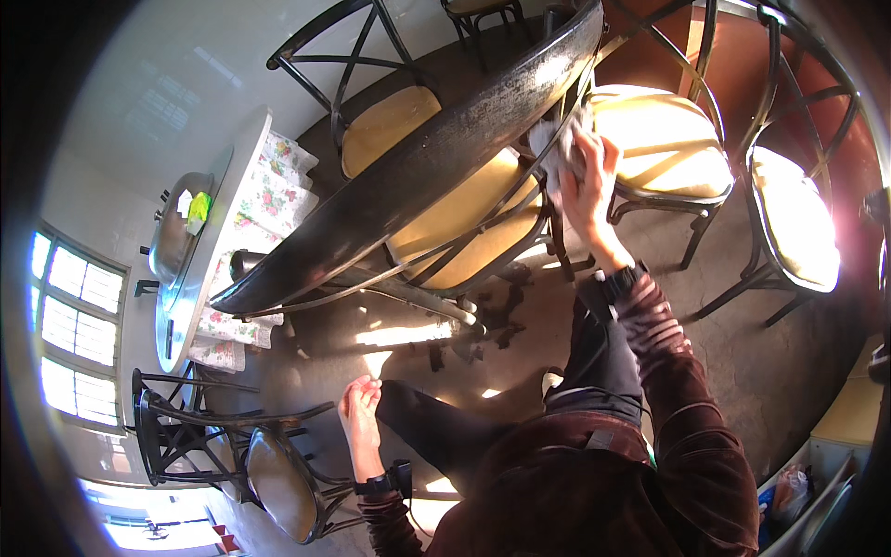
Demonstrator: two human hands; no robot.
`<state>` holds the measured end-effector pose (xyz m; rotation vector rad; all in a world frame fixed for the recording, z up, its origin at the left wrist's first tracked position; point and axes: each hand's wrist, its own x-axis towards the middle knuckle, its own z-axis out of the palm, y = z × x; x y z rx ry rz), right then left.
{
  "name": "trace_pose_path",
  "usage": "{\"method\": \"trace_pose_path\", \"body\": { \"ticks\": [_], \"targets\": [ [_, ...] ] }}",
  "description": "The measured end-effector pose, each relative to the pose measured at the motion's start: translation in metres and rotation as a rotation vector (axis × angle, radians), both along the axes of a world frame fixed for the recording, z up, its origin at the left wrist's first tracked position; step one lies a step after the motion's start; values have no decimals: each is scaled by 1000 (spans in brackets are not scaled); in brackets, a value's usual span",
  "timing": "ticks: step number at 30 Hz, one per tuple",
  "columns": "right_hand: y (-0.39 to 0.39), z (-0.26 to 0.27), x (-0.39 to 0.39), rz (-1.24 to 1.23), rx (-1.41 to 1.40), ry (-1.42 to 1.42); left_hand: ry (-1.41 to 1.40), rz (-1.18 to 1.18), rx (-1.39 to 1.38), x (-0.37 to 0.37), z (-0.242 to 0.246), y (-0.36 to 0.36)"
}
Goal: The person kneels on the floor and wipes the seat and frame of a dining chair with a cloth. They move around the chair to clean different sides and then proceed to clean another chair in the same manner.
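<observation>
Closest before me is a dark cross-back chair; its broad curved top rail (418, 170) sweeps diagonally across the view, with a tan seat (463, 216) behind it. My right hand (588, 170) presses a crumpled pale grey cloth (553, 150) against the chair back, near the rail's upper right end. Part of the cloth lies behind a thin back strip. My left hand (360, 414) is beside my bent knee, its fingers curled together with nothing visible in them. It touches no chair.
Further chairs stand upper left (390, 129), right (658, 143), far right (793, 216) and lower left (282, 480). A round table (240, 181) with a floral cloth (271, 188) bears a metal-coloured domed object (174, 237). Bags (790, 491) fill a shelf unit lower right.
</observation>
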<state>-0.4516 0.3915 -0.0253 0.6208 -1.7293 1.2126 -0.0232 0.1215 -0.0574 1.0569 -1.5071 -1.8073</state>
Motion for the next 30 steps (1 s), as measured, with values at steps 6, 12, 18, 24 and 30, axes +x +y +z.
{"method": "trace_pose_path", "body": {
  "ticks": [6,12,18,24,30],
  "targets": [
    [-15,-81,-15,19,63,-627,28,26,72,-16,-22,16],
    [6,-177,62,270,984,-1015,-18,-11,116,-22,-33,24],
    [-93,-205,132,1301,-491,-2098,7,-3,132,-15,-39,23],
    [-202,-117,164,1553,-678,-1931,54,54,137,10,-36,26],
    [-198,-1,184,1806,-761,-1627,33,74,172,19,-44,29]
  ]
}}
